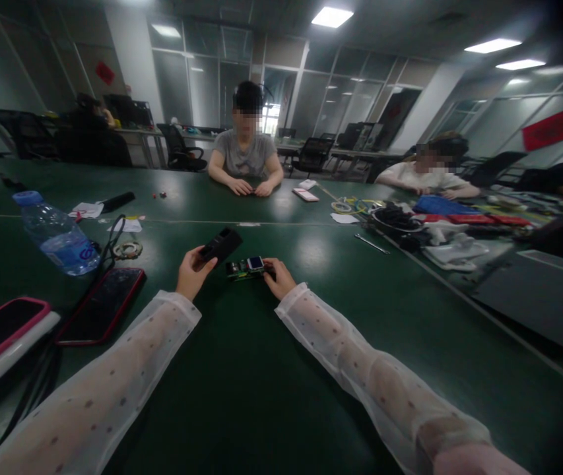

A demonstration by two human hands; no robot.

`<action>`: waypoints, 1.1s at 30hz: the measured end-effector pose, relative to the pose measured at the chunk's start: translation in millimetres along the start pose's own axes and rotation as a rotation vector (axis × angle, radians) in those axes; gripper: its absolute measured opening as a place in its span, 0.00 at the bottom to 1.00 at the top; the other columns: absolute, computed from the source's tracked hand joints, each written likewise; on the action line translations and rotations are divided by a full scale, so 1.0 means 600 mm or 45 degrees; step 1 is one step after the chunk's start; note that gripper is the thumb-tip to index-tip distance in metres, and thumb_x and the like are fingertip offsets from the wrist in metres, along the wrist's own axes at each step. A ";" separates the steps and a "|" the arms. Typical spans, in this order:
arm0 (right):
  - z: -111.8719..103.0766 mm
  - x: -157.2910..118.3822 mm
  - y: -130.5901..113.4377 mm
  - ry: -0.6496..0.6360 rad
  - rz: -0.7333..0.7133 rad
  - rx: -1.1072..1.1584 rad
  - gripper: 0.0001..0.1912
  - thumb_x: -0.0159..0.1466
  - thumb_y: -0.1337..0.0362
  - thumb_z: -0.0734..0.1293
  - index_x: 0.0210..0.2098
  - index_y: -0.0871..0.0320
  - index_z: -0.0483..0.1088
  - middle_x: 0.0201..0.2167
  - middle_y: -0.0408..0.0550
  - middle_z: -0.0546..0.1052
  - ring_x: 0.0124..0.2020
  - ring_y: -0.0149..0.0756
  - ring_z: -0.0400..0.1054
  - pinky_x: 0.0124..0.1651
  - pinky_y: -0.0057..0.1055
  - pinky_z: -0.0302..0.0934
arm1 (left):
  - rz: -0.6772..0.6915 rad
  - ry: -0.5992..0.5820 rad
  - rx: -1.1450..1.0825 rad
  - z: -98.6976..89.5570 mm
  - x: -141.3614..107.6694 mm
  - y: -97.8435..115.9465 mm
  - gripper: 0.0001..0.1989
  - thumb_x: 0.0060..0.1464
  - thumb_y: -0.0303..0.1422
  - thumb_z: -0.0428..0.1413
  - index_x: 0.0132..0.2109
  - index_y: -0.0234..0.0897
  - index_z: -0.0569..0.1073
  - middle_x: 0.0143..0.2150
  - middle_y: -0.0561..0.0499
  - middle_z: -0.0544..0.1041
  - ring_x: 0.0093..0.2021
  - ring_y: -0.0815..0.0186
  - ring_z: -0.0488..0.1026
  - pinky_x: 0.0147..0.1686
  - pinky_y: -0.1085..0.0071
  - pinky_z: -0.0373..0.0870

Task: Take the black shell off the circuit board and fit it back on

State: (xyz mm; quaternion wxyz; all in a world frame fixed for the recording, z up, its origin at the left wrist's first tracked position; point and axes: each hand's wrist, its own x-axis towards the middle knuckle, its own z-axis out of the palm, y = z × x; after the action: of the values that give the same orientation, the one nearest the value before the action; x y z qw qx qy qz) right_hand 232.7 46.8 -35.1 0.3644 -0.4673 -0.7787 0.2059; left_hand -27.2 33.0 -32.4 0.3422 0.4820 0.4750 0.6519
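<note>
My left hand (193,272) grips a black plastic casing (220,245) with an opening in its face, tilted up above the table. To its right, a green circuit board (239,269) with a small square screen (255,263) is low over the table top. My right hand (280,280) has its fingers closed on the right end of this board. Casing and board are close to each other but apart. Whether the board rests on the table I cannot tell.
Left are a water bottle (63,237), a red-edged phone (105,307), a pink-cased phone (1,326) and black cables. Ahead, a person (246,155) sits across the green table (241,396). Right are a wrench (371,243), a cable pile (395,221), a grey box (538,297) and another person (432,171).
</note>
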 end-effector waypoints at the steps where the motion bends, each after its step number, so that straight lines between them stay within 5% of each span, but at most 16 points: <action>1: 0.000 0.000 0.000 -0.004 0.005 0.003 0.19 0.60 0.71 0.61 0.51 0.58 0.62 0.46 0.53 0.69 0.49 0.40 0.67 0.53 0.46 0.63 | -0.002 -0.006 -0.002 0.000 0.000 0.000 0.28 0.43 0.35 0.65 0.52 0.36 0.67 0.50 0.42 0.74 0.50 0.58 0.73 0.54 0.54 0.66; 33: 0.006 0.003 0.010 0.015 -0.046 0.061 0.19 0.59 0.71 0.61 0.50 0.56 0.62 0.46 0.52 0.69 0.49 0.40 0.66 0.53 0.45 0.63 | -0.043 -0.142 0.069 0.007 -0.010 0.023 0.27 0.45 0.36 0.63 0.52 0.38 0.67 0.52 0.43 0.73 0.52 0.56 0.72 0.55 0.52 0.64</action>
State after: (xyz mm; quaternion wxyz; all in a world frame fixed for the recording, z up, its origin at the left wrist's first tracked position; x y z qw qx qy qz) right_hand 232.9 51.5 -40.5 0.3838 -0.4454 -0.7798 0.2152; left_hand -21.1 24.5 -20.5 0.3660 0.5185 0.4808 0.6050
